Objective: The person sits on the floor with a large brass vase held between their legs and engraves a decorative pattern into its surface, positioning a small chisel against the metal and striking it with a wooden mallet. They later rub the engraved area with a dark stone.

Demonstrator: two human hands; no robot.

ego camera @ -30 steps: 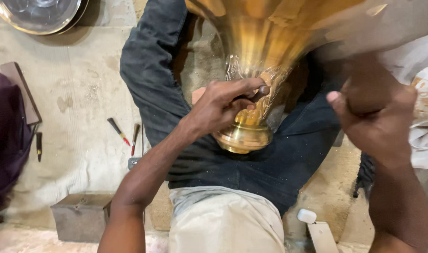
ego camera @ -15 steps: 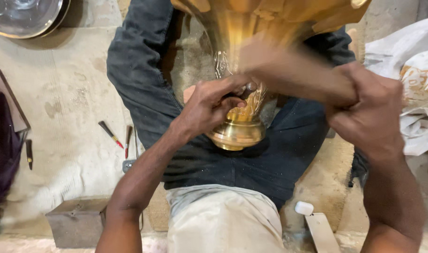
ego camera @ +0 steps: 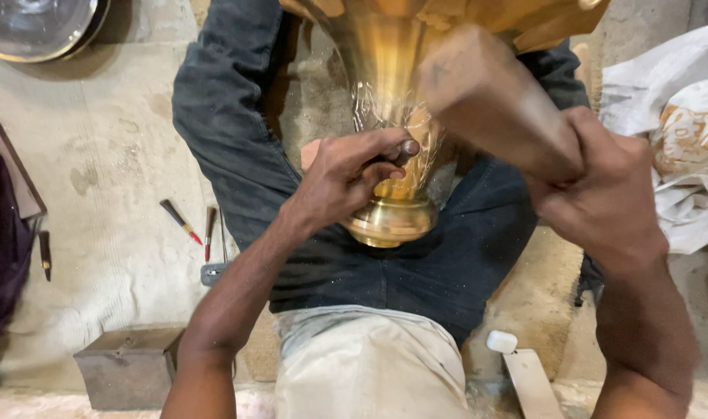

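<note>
The vase [ego camera: 392, 155] lies between the person's legs, its base [ego camera: 391, 221] toward the lap. The left hand [ego camera: 354, 182] rests on its neck; the right hand [ego camera: 602, 202], to the right, holds a mallet [ego camera: 486, 97] over it. On the floor [ego camera: 98, 171] to the left lie two small tools [ego camera: 195, 226], with a box [ego camera: 129, 365] nearer the person. A dish [ego camera: 36, 27] sits far left, a bag [ego camera: 672, 132] right.

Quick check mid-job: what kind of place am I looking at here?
Most likely a small metalwork shop, worked on the floor. A brass vessel lies across the seated person's lap, the right hand grips a wooden mallet, and small hand tools lie on the bare concrete floor beside a metal box.
</note>
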